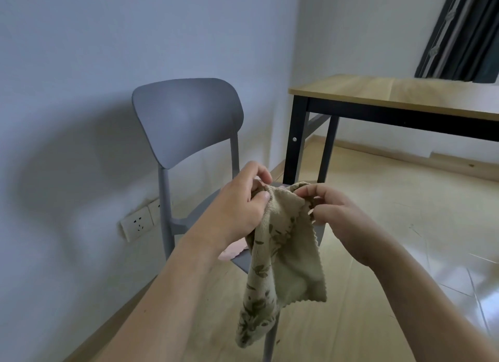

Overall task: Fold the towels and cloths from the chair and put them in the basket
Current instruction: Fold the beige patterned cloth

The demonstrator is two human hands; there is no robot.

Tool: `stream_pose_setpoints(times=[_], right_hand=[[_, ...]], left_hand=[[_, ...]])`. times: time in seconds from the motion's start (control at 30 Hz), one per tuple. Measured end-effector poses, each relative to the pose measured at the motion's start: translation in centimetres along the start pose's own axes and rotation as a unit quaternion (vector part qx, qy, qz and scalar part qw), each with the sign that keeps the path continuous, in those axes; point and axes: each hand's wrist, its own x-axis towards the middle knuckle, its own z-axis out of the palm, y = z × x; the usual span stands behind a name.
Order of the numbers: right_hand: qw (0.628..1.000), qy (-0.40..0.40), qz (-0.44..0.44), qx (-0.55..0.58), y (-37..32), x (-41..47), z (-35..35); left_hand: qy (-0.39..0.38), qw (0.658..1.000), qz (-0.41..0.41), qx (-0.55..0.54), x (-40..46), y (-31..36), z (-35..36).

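Note:
A beige cloth with a dark leaf print (286, 264) hangs in the air in front of the grey chair (186, 118). My left hand (240, 205) pinches its top left corner. My right hand (326, 207) pinches the top edge a little to the right. The cloth droops down, partly doubled on its left side. A pink cloth (233, 249) lies on the chair seat, mostly hidden behind my left forearm. No basket is in view.
The chair stands against a white wall with sockets (140, 224) low down. A wooden table with black legs (391, 97) stands to the right, with dark curtains (464, 32) behind it. The floor is light wood.

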Motion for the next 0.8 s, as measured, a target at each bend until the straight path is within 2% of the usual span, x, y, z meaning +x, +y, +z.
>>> stream_pose_setpoints(times=[0.13, 0.2, 0.3, 0.4, 0.57, 0.67, 0.73, 0.8], right_hand=[[0.997, -0.056, -0.014, -0.050, 0.0, -0.2, 0.7], [0.996, -0.037, -0.030, -0.075, 0.1, -0.2, 1.0], [0.990, 0.034, -0.067, -0.120, 0.4, -0.2, 1.4], [0.990, 0.047, -0.078, -0.109, 0.4, -0.5, 1.3], [0.988, 0.065, -0.115, -0.079, -1.1, -1.1, -0.3], [0.978, 0.085, -0.161, -0.106, -2.6, -1.6, -1.8], [0.969, 0.100, -0.184, -0.132, -3.2, -1.8, -2.8], [0.958, 0.121, -0.201, -0.163, -3.5, -1.9, -3.7]], left_hand=[[-0.005, 0.999, -0.004, -0.052, -0.2, -0.3, -0.3], [-0.008, 0.997, -0.005, -0.071, -0.4, -0.3, -0.1], [-0.010, 0.996, 0.004, -0.083, -0.8, -0.1, -0.1], [-0.007, 0.998, 0.004, -0.059, -1.3, 0.2, -0.4], [-0.029, 0.995, -0.014, 0.096, -2.0, 0.7, -0.8], [0.000, 0.987, 0.023, 0.159, -1.9, 1.7, -0.5], [0.021, 0.968, 0.068, 0.242, -1.6, 2.3, -0.3], [0.040, 0.925, 0.092, 0.365, -1.0, 3.0, -0.3]])
